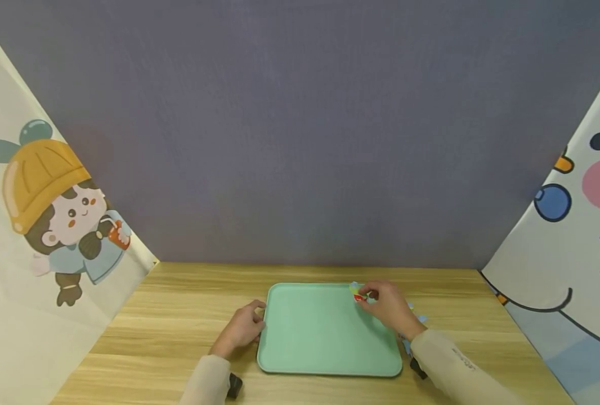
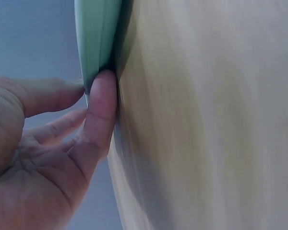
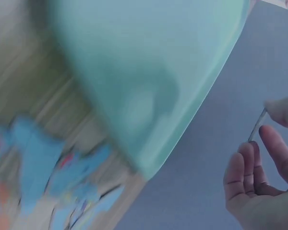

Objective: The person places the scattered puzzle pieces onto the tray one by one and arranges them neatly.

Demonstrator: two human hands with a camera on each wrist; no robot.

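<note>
A dark grey backdrop rises behind a wood-grain table, with a white cartoon-printed panel on the left side and another on the right. On the table lies a pale green rectangular tray. The person's left hand pinches the tray's left rim, one digit against its edge and another tucked beneath it. The right hand pinches a small piece between thumb and fingers. Beside the tray's right edge, partly under the right forearm, lie loose blue pieces, blurred in the right wrist view. The pinched flat piece, coloured red, green and pale blue, is held up near the tray's far right corner, apart from its surface.
</note>
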